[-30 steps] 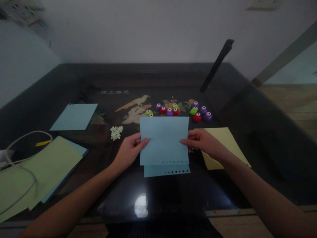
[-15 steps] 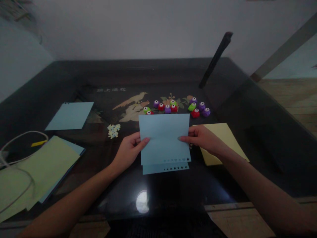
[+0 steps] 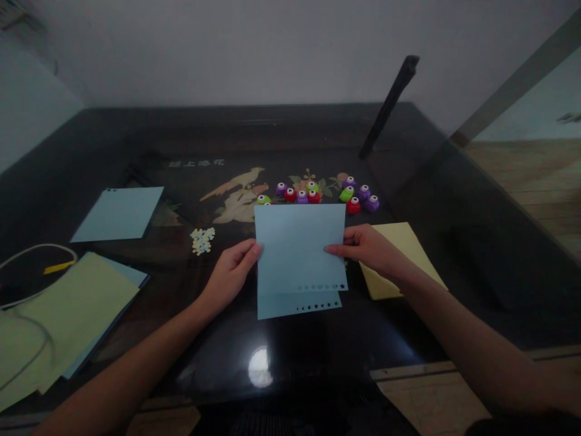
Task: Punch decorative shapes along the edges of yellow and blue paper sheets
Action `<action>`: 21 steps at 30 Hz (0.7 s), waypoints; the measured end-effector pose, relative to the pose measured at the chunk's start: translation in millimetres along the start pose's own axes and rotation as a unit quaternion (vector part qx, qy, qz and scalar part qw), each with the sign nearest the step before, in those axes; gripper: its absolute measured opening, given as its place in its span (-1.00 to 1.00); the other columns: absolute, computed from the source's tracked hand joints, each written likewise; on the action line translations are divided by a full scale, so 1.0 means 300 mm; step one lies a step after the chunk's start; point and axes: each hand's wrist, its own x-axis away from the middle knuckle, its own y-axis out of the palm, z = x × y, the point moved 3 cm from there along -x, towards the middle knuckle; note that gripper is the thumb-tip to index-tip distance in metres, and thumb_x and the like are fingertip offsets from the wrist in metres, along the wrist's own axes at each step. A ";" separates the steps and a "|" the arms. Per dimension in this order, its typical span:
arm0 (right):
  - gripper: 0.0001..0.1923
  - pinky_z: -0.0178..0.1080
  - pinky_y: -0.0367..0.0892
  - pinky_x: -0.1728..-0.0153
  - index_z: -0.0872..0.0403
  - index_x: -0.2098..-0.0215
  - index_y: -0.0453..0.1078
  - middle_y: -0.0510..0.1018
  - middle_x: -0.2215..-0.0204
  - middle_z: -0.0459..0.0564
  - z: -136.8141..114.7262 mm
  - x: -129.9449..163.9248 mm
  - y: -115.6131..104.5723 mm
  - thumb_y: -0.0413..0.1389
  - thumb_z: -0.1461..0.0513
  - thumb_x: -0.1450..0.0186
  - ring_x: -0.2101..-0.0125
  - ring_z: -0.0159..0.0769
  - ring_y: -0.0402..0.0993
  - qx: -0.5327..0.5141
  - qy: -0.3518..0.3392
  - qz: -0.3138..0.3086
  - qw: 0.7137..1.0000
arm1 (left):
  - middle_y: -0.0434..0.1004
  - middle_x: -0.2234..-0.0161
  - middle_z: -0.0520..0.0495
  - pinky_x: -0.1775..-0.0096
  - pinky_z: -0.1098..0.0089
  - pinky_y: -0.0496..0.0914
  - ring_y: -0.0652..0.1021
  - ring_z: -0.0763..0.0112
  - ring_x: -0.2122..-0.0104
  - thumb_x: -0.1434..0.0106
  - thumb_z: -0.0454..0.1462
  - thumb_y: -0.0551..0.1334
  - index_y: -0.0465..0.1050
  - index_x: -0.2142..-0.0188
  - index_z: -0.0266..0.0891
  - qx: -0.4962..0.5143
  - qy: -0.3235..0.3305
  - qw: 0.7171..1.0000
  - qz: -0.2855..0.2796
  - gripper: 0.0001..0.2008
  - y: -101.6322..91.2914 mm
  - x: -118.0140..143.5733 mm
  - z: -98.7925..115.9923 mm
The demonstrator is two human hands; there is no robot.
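Note:
I hold two light blue paper sheets (image 3: pixel 297 254) together above the dark glossy table (image 3: pixel 318 345). My left hand (image 3: pixel 231 272) pinches their left edge and my right hand (image 3: pixel 365 248) pinches the right edge. The front sheet sits higher and slightly askew, so the back sheet's lower edge shows. Each sheet has a row of small punched shapes along its lower right edge. Several small craft punches (image 3: pixel 318 194) in red, purple and green lie just beyond the sheets.
A yellow sheet (image 3: pixel 399 257) lies under my right wrist. A blue sheet (image 3: pixel 118 213) lies at the left, green and blue sheets (image 3: pixel 68 315) at the near left with a white cable (image 3: pixel 36 251). Punched confetti (image 3: pixel 201 240) lies left of centre. A dark bar (image 3: pixel 388 106) leans at the back.
The two sheets have tilted a little, the lower one shifting left relative to the upper. My left thumb has slid toward the sheets' left edge. The camera view has shifted slightly.

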 end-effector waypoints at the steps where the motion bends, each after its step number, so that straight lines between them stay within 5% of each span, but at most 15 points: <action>1: -0.83 -0.13 0.48 0.16 0.07 0.37 0.57 0.67 0.32 0.00 -0.001 0.000 -0.004 0.31 0.17 -0.08 0.33 -0.24 0.60 0.002 -0.003 0.002 1.000 | 0.43 0.52 0.03 0.41 0.43 0.35 0.43 0.40 0.48 -0.29 -0.04 0.11 0.49 0.39 -0.26 -0.003 0.001 1.000 0.000 -0.64 -0.003 -0.003 0.002; 8: -0.77 -0.12 0.47 0.17 0.08 0.33 0.58 0.67 0.29 0.05 -0.009 0.006 -0.040 0.33 0.13 -0.07 0.31 -0.21 0.59 0.001 -0.013 0.027 1.000 | 0.53 0.43 -0.04 0.42 0.42 0.37 0.50 0.39 0.47 -0.28 -0.07 0.16 0.48 0.25 -0.28 0.075 -0.024 0.997 -0.017 -0.69 -0.016 -0.029 0.000; 13: -0.79 -0.15 0.45 0.30 0.08 0.43 0.57 0.65 0.42 0.02 -0.025 0.041 -0.086 0.34 0.12 -0.02 0.39 -0.23 0.55 0.017 -0.011 0.088 0.996 | 0.60 0.38 -0.08 0.38 0.41 0.40 0.56 0.39 0.45 -0.27 -0.11 0.17 0.47 0.20 -0.28 0.041 -0.014 0.999 -0.018 -0.72 -0.041 -0.065 0.007; 17: -0.78 -0.19 0.37 0.44 0.06 0.49 0.54 0.61 0.51 -0.01 -0.026 0.071 -0.133 0.33 0.09 0.02 0.50 -0.29 0.46 0.031 -0.003 0.139 0.990 | 0.61 0.26 -0.13 0.21 0.32 0.44 0.58 0.31 0.30 -0.27 -0.18 0.15 0.48 0.18 -0.27 -0.086 0.033 0.996 0.017 -0.76 -0.080 -0.131 0.014; 21: -0.73 -0.24 0.22 0.54 0.05 0.51 0.52 0.54 0.58 -0.05 -0.005 0.089 -0.187 0.31 0.03 0.01 0.60 -0.37 0.30 0.046 -0.012 0.184 0.982 | 0.51 0.12 -0.19 0.13 0.26 0.41 0.53 0.27 0.21 -0.26 -0.27 0.14 0.43 0.07 -0.30 -0.296 0.090 0.949 0.052 -0.73 -0.095 -0.210 0.009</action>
